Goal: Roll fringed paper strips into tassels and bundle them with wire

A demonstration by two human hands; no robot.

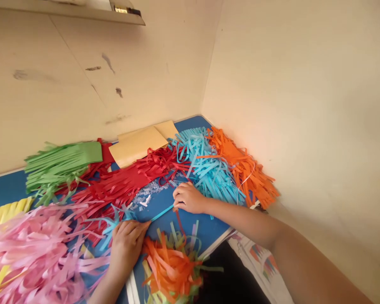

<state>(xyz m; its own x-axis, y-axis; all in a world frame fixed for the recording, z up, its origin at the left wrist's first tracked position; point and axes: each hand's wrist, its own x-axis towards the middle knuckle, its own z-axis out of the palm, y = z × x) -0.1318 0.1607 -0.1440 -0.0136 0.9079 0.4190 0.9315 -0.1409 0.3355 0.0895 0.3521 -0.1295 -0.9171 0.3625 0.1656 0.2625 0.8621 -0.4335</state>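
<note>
A narrow light-blue paper strip [162, 214] is stretched slantwise between my two hands, just above the blue table. My left hand [128, 238] pinches its lower left end, and a tuft of light-blue fringe [109, 228] spreads out behind those fingers. At the upper right end, my right hand [190, 197] has its fingers closed on the strip. A thin red strip [179, 221] hangs below the right fingers; whether they hold it I cannot tell. Nearest to me lies an orange fringe bunch [174, 268] with green and yellow strands under it.
Around the blue table [158, 198] lie red fringe [123, 183], green fringe [65, 158], pink fringe [34, 253], blue fringe [209, 169] and orange fringe [240, 164]. Tan paper sheets [139, 145] rest by the wall. Small pale scraps [145, 196] are scattered mid-table. Walls meet behind the corner.
</note>
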